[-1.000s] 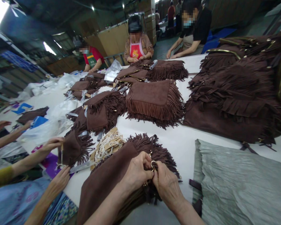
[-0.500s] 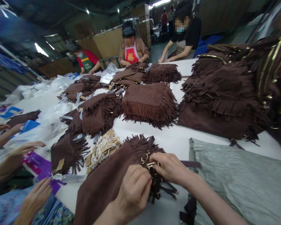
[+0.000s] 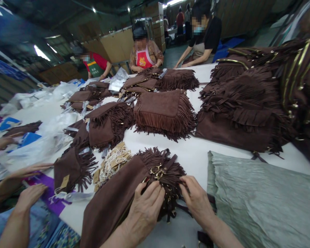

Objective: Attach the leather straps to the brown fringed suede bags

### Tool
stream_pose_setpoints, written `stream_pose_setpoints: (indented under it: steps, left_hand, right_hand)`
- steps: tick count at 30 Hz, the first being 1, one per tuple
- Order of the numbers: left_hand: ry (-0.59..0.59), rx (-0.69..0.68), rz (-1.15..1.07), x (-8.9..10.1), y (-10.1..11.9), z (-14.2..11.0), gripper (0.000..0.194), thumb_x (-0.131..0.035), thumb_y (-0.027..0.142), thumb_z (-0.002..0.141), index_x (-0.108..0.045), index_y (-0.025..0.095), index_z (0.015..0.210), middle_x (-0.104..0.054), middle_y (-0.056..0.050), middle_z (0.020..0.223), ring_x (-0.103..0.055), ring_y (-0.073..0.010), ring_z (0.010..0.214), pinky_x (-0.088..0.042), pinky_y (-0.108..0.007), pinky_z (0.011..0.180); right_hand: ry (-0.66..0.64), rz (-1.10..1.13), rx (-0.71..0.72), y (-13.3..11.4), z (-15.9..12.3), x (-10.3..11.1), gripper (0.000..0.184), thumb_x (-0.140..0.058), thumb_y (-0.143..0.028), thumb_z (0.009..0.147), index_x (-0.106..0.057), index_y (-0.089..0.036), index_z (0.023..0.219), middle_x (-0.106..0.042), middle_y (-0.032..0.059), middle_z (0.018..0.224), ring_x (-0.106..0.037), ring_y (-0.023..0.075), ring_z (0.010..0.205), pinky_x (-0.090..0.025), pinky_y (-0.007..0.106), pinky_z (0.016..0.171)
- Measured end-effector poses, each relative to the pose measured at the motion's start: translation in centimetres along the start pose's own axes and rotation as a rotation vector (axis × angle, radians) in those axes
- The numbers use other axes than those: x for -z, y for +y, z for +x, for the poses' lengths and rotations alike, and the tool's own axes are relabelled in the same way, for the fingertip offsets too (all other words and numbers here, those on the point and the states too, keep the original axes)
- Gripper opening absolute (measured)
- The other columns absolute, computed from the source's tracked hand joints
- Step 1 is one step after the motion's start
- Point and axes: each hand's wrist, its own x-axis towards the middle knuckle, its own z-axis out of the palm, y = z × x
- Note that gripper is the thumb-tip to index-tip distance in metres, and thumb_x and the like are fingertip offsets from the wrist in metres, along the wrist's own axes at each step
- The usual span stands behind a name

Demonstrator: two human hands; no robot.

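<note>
A dark brown fringed suede bag (image 3: pixel 113 196) lies tilted across the table in front of me. My left hand (image 3: pixel 147 206) grips it at the opening edge, fingers pressed together beside gold rings and a clasp (image 3: pixel 157 171). On the right side of the fringe (image 3: pixel 174 172), my right hand (image 3: pixel 196 196) has its thumb and fingertips drawn together in a pinch. What lies between those fingertips is too small to make out. Small metal-tipped ends hang under the fringe between my hands. A pile of tan tags with white strings (image 3: pixel 113 162) lies just behind the bag.
Brown fringed bags are stacked mid-table (image 3: pixel 157 106) and at right (image 3: pixel 237 127). A grey-green wrapping sheet (image 3: pixel 263 196) covers the right front. At left, a co-worker's hands (image 3: pixel 32 196) are near a tagged bag (image 3: pixel 68 168) and a purple sheet (image 3: pixel 48 187). Several people stand across the table.
My right hand has left the gold hardware and moved slightly right and down to the fringe's edge. My left hand has turned, its fingers now reaching to the bag's opening. The clasp now rests on the fringe.
</note>
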Motion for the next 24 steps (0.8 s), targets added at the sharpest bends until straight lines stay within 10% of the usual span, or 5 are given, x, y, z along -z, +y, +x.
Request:
stream_pose_setpoints:
  steps: [8,15,24]
  left_hand:
    - [-0.102,0.076,0.112,0.4,-0.5,1.6,0.030,-0.039,0.009,0.079,-0.061,0.012,0.099,-0.063,-0.008,0.105,-0.046,-0.0223,0.106,-0.023,-0.038,0.093]
    - [-0.267,0.089,0.064,1.1,-1.5,1.9,0.036,-0.044,0.009,0.072,-0.058,0.014,0.104,-0.060,-0.006,0.111,-0.042,-0.0204,0.111,-0.025,-0.035,0.090]
    - [0.027,-0.021,-0.098,0.2,2.0,-0.3,0.032,-0.040,0.011,0.079,-0.058,0.014,0.104,-0.061,-0.010,0.111,-0.045,-0.0240,0.112,-0.027,-0.040,0.096]
  right_hand:
    - [-0.030,-0.234,-0.324,4.9,-9.7,-1.6,0.020,-0.036,-0.019,0.082,-0.048,-0.018,0.097,-0.058,0.0092,0.092,-0.058,0.0208,0.086,-0.050,0.033,0.073]
    - [-0.053,-0.523,-0.382,5.2,-9.0,-0.7,0.025,-0.034,-0.013,0.082,-0.044,-0.017,0.105,-0.054,0.0109,0.104,-0.061,0.0199,0.087,-0.051,0.028,0.065]
    - [-0.142,-0.721,-0.177,5.3,-6.5,1.7,0.023,-0.035,-0.002,0.072,-0.050,-0.018,0.073,-0.056,0.0057,0.074,-0.061,0.0169,0.054,-0.046,0.025,0.042]
